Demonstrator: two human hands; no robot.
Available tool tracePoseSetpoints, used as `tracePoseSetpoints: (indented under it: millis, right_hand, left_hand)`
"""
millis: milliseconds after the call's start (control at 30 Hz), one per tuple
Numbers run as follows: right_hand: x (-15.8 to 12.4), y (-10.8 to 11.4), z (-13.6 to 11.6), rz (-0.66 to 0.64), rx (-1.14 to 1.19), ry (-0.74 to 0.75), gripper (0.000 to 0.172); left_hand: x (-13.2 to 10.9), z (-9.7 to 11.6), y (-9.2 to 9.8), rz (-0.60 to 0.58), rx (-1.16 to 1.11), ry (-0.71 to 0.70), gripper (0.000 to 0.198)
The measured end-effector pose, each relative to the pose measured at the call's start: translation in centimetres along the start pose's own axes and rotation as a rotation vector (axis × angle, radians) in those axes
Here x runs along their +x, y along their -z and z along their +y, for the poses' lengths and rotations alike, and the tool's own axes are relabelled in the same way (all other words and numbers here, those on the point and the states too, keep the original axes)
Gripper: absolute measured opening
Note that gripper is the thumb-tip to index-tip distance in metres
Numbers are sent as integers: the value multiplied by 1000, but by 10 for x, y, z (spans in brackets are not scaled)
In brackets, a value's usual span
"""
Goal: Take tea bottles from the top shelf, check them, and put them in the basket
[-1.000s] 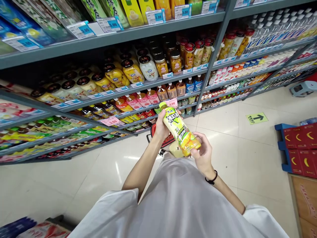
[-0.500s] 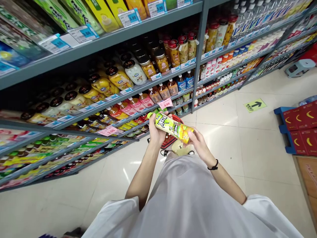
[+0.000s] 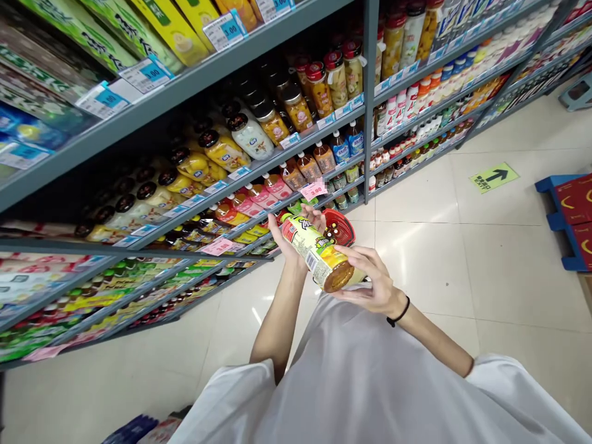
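Observation:
Tilted in front of my body is a plastic drink bottle [image 3: 319,250] with a green cap and a yellow-green label; its amber base faces me. My left hand [image 3: 290,246] cradles the cap end, thumb on the near side and fingertips showing beyond the bottle. Around the lower end curls my right hand [image 3: 382,285], fingers over the label and thumb side beneath. Behind the bottle, a red shopping basket [image 3: 345,229] on the floor is partly hidden by it.
Grey shelving [image 3: 185,92] packed with bottles and jars runs along the left and front. Pink price tags [image 3: 314,190] jut from the shelf edges. A green arrow sticker [image 3: 494,177] marks the tiled floor. Red cartons [image 3: 576,200] sit on a blue pallet at right.
The bottle has turned in my hands, so its base and a barcode side now face me. My right hand has shifted to wrap the base; the left grip has loosened.

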State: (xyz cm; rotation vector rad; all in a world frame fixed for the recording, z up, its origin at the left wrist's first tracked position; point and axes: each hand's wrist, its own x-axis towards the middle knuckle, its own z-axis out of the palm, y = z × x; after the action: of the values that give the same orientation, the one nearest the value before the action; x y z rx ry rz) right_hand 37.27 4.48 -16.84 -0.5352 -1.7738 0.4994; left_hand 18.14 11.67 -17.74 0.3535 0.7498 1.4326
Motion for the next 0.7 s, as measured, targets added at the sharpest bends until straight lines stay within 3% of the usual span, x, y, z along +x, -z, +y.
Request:
tracePoseSetpoints:
  millis: [200,300,400,500,633,700]
  right_hand:
    - [0,-4,-3,-83,-25,23,101]
    - [-9,-8,0,-7,-8,-66,101]
    - [-18,-15,4,184,90,-371,89]
    - [-19,-20,7,279,262,-710,77]
    - [-14,-22,12,247,659,-1124,56]
    - [-15,-25,15,155,918,-1360,66]
  left_hand:
    - [1,-3,5,5,44,-38,69]
    - [0,3,9,30,67,-67,71]
    - [-3,12,12,49,82,-92,67]
    - [-5,19,13,92,89,-108,61]
    - [-7,19,13,118,97,-146,59]
    - [-6,17,12,106,96,-134,61]
